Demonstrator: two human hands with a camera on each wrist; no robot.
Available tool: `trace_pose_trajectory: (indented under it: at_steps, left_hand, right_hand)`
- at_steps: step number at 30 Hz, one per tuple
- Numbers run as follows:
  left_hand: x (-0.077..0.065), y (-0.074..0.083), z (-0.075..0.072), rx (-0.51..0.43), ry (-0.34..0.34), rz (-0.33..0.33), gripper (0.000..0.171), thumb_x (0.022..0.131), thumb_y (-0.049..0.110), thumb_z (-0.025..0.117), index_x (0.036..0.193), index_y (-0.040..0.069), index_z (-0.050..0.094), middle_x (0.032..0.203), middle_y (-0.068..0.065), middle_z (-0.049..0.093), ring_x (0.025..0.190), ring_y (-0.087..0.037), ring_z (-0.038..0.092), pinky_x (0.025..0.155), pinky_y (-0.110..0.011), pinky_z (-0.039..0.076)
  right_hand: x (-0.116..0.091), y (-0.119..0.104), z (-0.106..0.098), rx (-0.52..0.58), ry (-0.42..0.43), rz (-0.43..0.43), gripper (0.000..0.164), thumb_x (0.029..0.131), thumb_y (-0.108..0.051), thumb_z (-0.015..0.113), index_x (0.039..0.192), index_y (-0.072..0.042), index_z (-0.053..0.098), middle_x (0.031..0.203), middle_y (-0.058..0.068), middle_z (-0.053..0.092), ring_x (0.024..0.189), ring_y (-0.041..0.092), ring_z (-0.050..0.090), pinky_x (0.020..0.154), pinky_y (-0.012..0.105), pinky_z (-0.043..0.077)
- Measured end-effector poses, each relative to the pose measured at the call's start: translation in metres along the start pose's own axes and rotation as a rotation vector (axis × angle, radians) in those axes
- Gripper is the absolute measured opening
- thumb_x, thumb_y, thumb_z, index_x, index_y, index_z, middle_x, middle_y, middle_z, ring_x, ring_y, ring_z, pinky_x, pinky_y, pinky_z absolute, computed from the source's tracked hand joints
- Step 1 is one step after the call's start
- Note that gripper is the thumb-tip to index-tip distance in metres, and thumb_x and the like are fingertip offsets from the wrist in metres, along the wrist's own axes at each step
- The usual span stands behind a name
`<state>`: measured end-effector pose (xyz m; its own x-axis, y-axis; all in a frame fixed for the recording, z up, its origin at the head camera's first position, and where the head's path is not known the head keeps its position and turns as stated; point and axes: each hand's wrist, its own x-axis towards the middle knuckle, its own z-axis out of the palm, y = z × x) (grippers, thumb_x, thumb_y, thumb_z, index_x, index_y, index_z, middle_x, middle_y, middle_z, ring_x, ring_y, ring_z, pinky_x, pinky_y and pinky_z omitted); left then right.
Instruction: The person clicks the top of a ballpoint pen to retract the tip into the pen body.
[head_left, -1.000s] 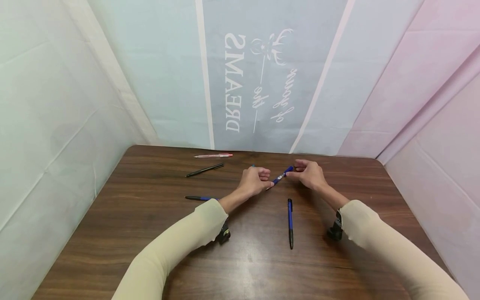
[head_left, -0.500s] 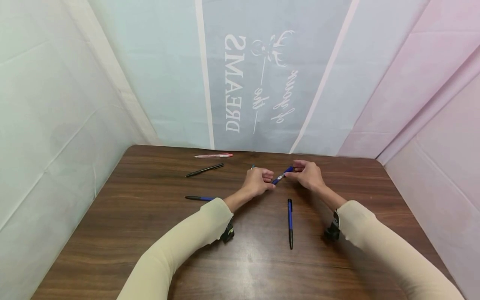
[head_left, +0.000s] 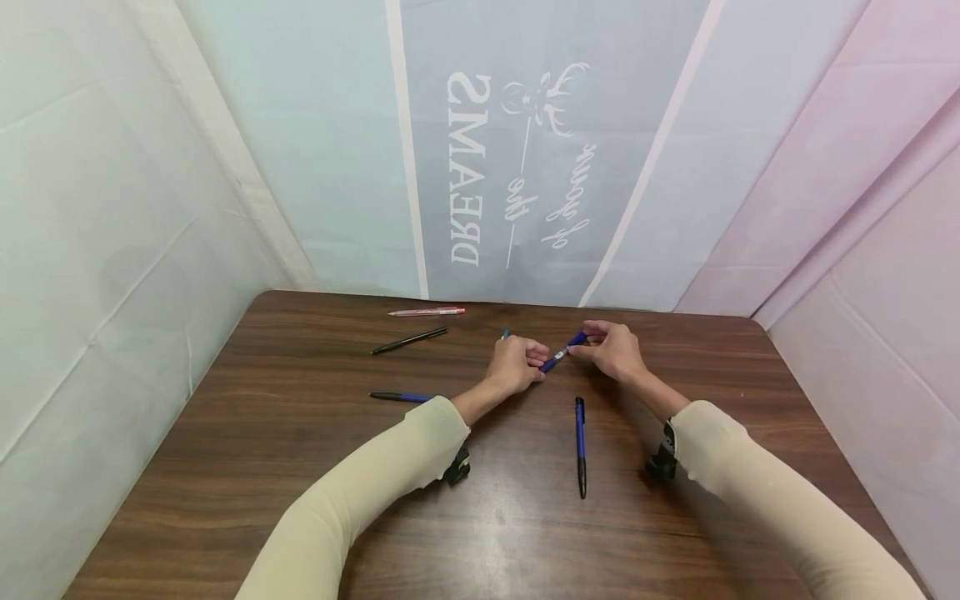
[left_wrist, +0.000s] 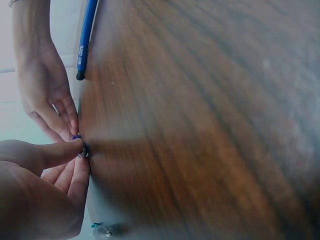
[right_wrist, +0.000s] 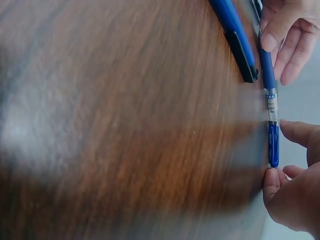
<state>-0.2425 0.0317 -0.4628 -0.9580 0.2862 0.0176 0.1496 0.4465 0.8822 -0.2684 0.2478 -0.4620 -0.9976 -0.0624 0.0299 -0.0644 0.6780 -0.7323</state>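
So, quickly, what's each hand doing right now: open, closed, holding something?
Left hand: closed, pinching a blue pen.
Right hand: fingers at that pen's other end; whether it grips cannot be told.

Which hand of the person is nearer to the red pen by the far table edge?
Left. In the head view, the left hand is below and right of the red pen; the right hand is farther right, beyond the left.

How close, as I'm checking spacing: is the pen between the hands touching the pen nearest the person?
Apart. The head view shows bare tabletop between the farther pen and the nearer pen.
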Motion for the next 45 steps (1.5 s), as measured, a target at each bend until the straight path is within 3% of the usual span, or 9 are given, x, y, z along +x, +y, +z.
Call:
trace_pose_trajectory:
  at_steps: [4,8,11,14,18,26,33,39,45]
  left_hand:
    - [-0.001,0.001,0.001,0.0,-0.002,-0.018,0.035,0.083,-0.013,0.083,0.117,-0.004,0.077,0.108,-0.014,0.08,0.097,-0.021,0.078,0.08,-0.018,0.062]
    - [-0.001,0.002,0.0,0.004,0.0,-0.024,0.036,0.083,-0.014,0.083,0.117,-0.004,0.077,0.107,-0.013,0.08,0.097,-0.02,0.078,0.08,-0.018,0.062]
    - [-0.001,0.003,0.0,0.021,-0.001,-0.021,0.036,0.083,-0.014,0.083,0.117,-0.004,0.077,0.108,-0.012,0.08,0.097,-0.019,0.078,0.081,-0.018,0.062]
    - [-0.001,0.004,0.0,0.023,-0.005,-0.019,0.036,0.083,-0.014,0.083,0.117,-0.004,0.077,0.108,-0.012,0.08,0.097,-0.018,0.078,0.082,-0.017,0.062]
    - [-0.001,0.005,0.0,0.009,-0.007,-0.019,0.036,0.082,-0.015,0.083,0.115,-0.004,0.078,0.109,-0.013,0.08,0.098,-0.018,0.078,0.082,-0.018,0.062]
    - [0.0,0.006,0.003,0.03,-0.006,-0.038,0.038,0.08,-0.014,0.086,0.115,-0.002,0.078,0.108,-0.012,0.08,0.096,-0.018,0.078,0.083,-0.019,0.062]
    - [0.0,0.004,0.003,-0.071,0.001,-0.076,0.038,0.077,-0.018,0.085,0.111,-0.003,0.079,0.103,-0.012,0.08,0.091,-0.017,0.078,0.08,-0.02,0.063]
    - [-0.001,0.003,0.004,-0.151,-0.006,-0.128,0.037,0.078,-0.015,0.086,0.111,-0.001,0.079,0.099,-0.008,0.08,0.088,-0.013,0.075,0.079,-0.022,0.063]
    - [-0.006,0.004,0.003,-0.266,-0.045,-0.181,0.034,0.082,-0.011,0.085,0.113,0.002,0.079,0.099,-0.005,0.079,0.092,-0.012,0.074,0.081,-0.024,0.063]
  right_hand:
    - [-0.001,-0.002,0.003,0.046,0.012,0.025,0.058,0.094,-0.015,0.083,0.142,0.006,0.061,0.135,0.027,0.068,0.122,0.04,0.068,0.102,0.048,0.059]
    - [-0.001,-0.005,0.005,0.112,0.038,0.056,0.058,0.093,-0.013,0.084,0.143,0.004,0.061,0.134,0.026,0.068,0.122,0.038,0.068,0.091,0.028,0.062]
    - [0.0,-0.007,0.007,0.172,0.07,0.081,0.058,0.091,-0.01,0.085,0.143,0.004,0.062,0.13,0.026,0.069,0.118,0.033,0.068,0.079,0.013,0.056]
    - [0.001,-0.01,0.008,0.244,0.099,0.097,0.056,0.091,-0.006,0.084,0.141,0.005,0.063,0.127,0.026,0.07,0.106,0.022,0.068,0.074,0.008,0.054]
    - [0.003,-0.012,0.008,0.326,0.098,0.113,0.054,0.092,-0.004,0.082,0.142,0.005,0.062,0.126,0.026,0.069,0.094,0.006,0.065,0.075,0.009,0.056]
    - [0.005,-0.013,0.009,0.459,0.06,0.101,0.054,0.093,0.003,0.078,0.143,0.009,0.058,0.129,0.03,0.067,0.09,0.0,0.067,0.081,0.012,0.059]
    - [0.006,-0.016,0.01,0.679,0.001,0.098,0.059,0.094,0.013,0.071,0.148,0.015,0.047,0.131,0.036,0.062,0.089,0.006,0.075,0.086,0.025,0.063]
    - [0.006,-0.019,0.008,0.726,-0.04,0.088,0.057,0.097,0.012,0.067,0.15,0.014,0.045,0.138,0.04,0.056,0.093,0.01,0.077,0.089,0.031,0.063]
    - [0.005,-0.022,0.003,0.774,-0.092,0.072,0.057,0.098,0.013,0.065,0.151,0.015,0.043,0.127,0.029,0.066,0.095,0.013,0.078,0.088,0.031,0.063]
